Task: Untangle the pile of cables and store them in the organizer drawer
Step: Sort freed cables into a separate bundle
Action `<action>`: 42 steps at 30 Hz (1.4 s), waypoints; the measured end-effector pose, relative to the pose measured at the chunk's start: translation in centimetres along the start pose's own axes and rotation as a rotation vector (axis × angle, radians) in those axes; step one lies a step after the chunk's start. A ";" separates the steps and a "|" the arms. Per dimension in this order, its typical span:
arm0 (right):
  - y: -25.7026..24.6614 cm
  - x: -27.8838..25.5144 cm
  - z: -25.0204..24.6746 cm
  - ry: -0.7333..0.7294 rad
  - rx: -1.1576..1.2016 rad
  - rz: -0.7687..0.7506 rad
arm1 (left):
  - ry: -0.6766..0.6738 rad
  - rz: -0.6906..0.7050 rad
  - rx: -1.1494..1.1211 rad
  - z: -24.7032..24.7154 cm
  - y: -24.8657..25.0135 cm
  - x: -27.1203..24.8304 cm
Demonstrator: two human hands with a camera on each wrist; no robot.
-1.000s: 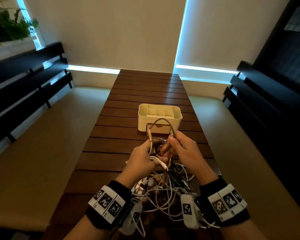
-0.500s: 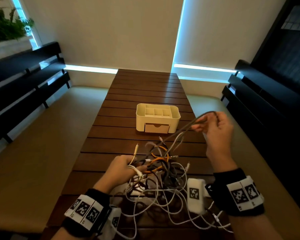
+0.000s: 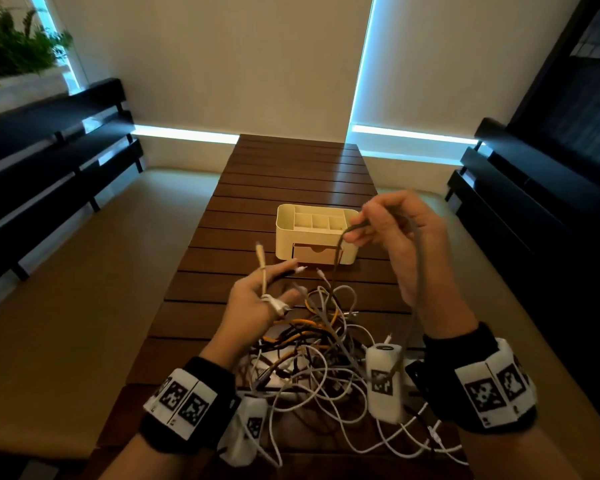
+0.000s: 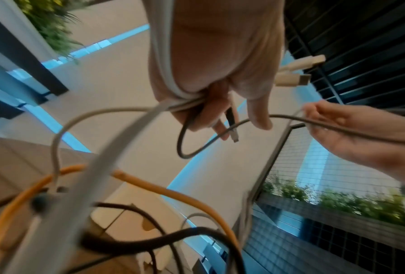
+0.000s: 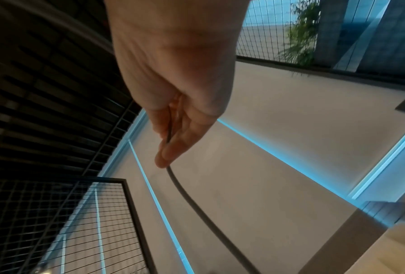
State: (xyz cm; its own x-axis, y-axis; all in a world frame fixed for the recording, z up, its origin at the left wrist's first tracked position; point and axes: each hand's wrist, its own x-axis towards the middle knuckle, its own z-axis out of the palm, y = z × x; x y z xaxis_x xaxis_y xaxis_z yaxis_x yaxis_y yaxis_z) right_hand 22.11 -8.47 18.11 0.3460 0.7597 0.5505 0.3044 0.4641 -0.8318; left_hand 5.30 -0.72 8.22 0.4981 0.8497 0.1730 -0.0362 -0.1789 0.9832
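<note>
A tangled pile of white, grey, black and orange cables lies on the table in front of me. My left hand is raised over its far edge and grips white cables whose plugs stick up; the left wrist view shows its fingers curled round them and a dark cable end. My right hand is held high in front of the organizer and pinches a grey cable that hangs down into the pile. The cream organizer stands beyond, its front drawer closed.
The dark slatted wooden table runs away from me. Beige cushioned benches with dark backrests flank it. A plant sits at the top left. Loose white cable loops trail to the near right edge.
My left hand has lifted off the pile and moved forward with the white cables. My right hand has swung from the right side toward the centre, still holding the grey cable.
</note>
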 end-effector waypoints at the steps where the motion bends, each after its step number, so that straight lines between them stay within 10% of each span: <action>1: -0.1 -0.1 0.6 -0.042 0.011 -0.007 | -0.073 0.003 0.002 0.6 0.2 0.2; 6: 0.7 -0.7 2.3 -0.171 0.027 0.040 | -0.138 0.056 0.130 3.1 0.3 0.7; 13: 7.4 -3.8 1.4 -0.351 -0.411 0.524 | 0.009 0.017 -0.077 2.0 0.4 0.4; 22: 10.8 -5.0 1.6 -0.549 -0.371 0.514 | 0.034 0.015 -0.180 1.7 0.1 -0.1; 42: 1.2 0.5 0.7 0.064 -0.076 0.143 | -0.103 -0.220 0.424 3.0 -7.1 -0.2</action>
State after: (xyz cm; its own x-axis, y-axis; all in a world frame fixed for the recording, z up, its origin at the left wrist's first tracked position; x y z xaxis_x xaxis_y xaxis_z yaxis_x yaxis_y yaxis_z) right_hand 22.02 -7.21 17.33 0.4459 0.7835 0.4328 0.3137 0.3161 -0.8954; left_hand 8.10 -1.09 1.07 0.5382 0.8404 -0.0641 0.4248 -0.2048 0.8818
